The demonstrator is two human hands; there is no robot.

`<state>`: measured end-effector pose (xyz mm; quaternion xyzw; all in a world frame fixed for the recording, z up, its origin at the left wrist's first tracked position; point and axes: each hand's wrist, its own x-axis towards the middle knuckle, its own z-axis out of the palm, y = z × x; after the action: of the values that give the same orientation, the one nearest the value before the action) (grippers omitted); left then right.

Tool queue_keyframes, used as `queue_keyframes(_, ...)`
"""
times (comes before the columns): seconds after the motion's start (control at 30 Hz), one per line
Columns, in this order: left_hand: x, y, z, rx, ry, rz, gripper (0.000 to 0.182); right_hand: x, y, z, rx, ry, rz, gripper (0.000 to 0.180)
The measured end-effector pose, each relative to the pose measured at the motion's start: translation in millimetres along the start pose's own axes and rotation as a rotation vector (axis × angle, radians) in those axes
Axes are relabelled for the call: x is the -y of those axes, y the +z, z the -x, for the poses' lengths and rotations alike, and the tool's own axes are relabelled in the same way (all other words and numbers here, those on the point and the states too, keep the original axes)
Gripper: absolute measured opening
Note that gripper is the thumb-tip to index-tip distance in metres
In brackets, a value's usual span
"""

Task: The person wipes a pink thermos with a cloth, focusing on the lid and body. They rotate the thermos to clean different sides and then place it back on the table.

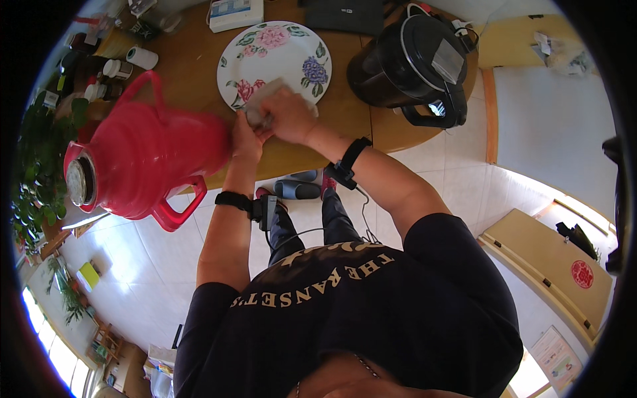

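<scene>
A white plate or tray with painted flowers [278, 62] lies on the wooden table in front of me. My right hand [288, 114] is closed on a pale cloth [266, 97], pressed over the plate's near edge. At the near left rim, my left hand [247, 137] touches the plate's edge; its fingers are partly hidden beneath the cloth and my right hand, so its hold is not clear. A red thermos jug [159, 144] stands just left of my left forearm.
A black electric kettle [408, 64] stands on the table [348, 117] at the right. Several small bottles [117, 69] and a leafy plant [40, 169] are at the left. Behind the plate are a white box [236, 15] and a black device [343, 15].
</scene>
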<state>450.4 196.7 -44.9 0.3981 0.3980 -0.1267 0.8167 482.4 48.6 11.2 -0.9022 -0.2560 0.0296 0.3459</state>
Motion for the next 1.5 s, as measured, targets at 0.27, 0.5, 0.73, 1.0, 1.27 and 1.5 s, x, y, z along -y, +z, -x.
queue_keyframes(0.27, 2, 5, -7, -0.044, 0.022, -0.151, 0.035, -41, -40, 21, -0.051, 0.091, 0.089, 0.023)
queue_keyframes(0.5, 4, 8, 6, 0.068, 0.092, -0.231, 0.022, -84, -42, -49, -0.254, 0.094, 0.201, 0.020)
queue_keyframes(0.73, -2, 10, 17, 0.088, 0.107, -0.255, 0.015, -19, 34, -131, -0.063, 0.131, 0.072, 0.022)
queue_keyframes(1.0, 3, -3, 9, 0.147, 0.103, -0.202, 0.020, 4, 19, -67, 0.269, -0.277, -0.109, 0.014)
queue_keyframes(1.27, -5, -13, 11, 0.287, -0.010, 0.000, 0.026, 8, -9, -55, 0.116, -0.398, -0.324, 0.017)
queue_keyframes(1.5, 0, 2, 9, 0.125, 0.069, -0.138, 0.022, -2, 26, -92, 0.198, -0.449, 0.011, 0.021)
